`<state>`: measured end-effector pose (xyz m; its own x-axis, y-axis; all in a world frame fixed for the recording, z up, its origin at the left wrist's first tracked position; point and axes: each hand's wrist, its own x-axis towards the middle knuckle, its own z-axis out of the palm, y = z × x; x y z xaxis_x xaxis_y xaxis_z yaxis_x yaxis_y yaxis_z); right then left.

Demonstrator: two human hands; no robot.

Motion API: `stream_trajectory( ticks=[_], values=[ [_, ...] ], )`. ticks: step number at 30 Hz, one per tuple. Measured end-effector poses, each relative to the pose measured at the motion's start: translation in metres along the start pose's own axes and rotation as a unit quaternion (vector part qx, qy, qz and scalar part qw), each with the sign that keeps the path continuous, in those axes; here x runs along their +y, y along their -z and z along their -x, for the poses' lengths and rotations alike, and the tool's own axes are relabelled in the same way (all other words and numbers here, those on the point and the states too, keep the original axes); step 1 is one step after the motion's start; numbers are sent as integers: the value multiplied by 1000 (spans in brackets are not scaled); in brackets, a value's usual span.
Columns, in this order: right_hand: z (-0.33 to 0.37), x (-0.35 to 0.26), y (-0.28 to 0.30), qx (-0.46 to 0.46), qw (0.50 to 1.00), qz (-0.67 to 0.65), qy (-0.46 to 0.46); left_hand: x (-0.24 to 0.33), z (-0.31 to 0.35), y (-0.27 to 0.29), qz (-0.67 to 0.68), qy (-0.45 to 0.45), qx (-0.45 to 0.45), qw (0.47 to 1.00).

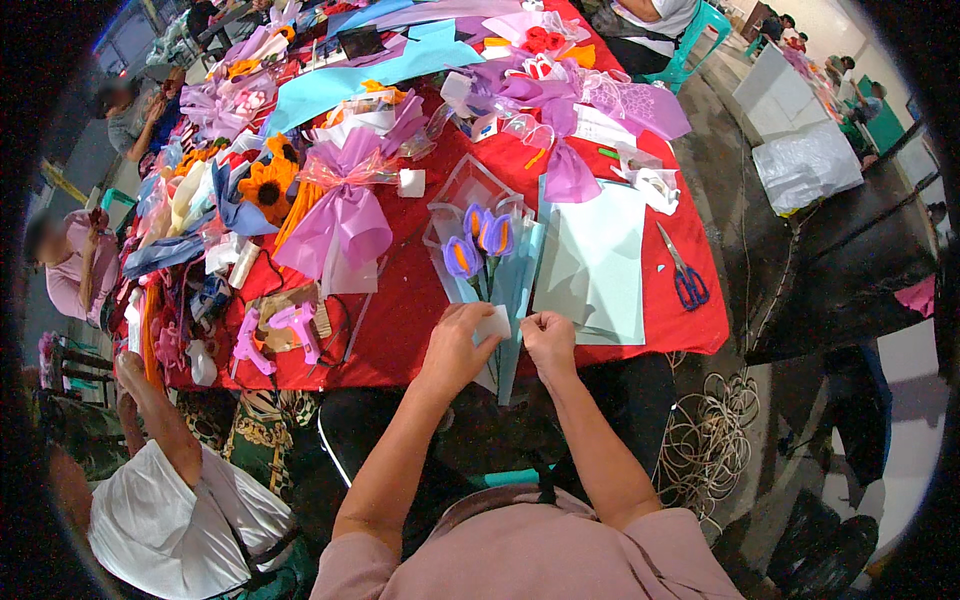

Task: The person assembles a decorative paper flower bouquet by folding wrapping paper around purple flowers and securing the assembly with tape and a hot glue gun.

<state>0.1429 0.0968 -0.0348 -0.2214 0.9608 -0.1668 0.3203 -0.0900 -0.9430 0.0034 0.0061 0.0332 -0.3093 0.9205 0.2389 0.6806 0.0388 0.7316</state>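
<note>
A small bouquet of purple tulips with orange centres and green stems lies in front of me, in light blue wrapping paper with a pale sheer layer behind the blooms. My left hand is closed at the lower stems, with a small white piece between thumb and fingers; its material is unclear. Just right of the wrap's lower edge, my right hand is closed in a pinch. Whatever its fingertips hold, if anything, is hidden.
Pale blue sheets and dark-handled scissors lie to the right on the red tablecloth. Two pink glue guns rest at left, near a wrapped purple bouquet. A person in white sits at my left; coiled cable is on the floor.
</note>
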Motion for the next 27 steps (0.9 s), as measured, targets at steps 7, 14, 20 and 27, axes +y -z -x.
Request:
stream_trajectory(
  ticks=[7, 14, 20, 27],
  values=[
    [4, -10, 2, 5, 999, 30, 26, 2, 2, 2, 13, 7, -5, 1000],
    [4, -7, 1, 29, 995, 92, 33, 2, 3, 0, 12, -21, -4, 1000],
    [10, -15, 1, 44, 995, 85, 11, 5, 4, 1, -14, -23, -12, 1000],
    [14, -15, 1, 42, 995, 77, 43, 7, 4, 0, -36, -32, -24, 999]
  ],
)
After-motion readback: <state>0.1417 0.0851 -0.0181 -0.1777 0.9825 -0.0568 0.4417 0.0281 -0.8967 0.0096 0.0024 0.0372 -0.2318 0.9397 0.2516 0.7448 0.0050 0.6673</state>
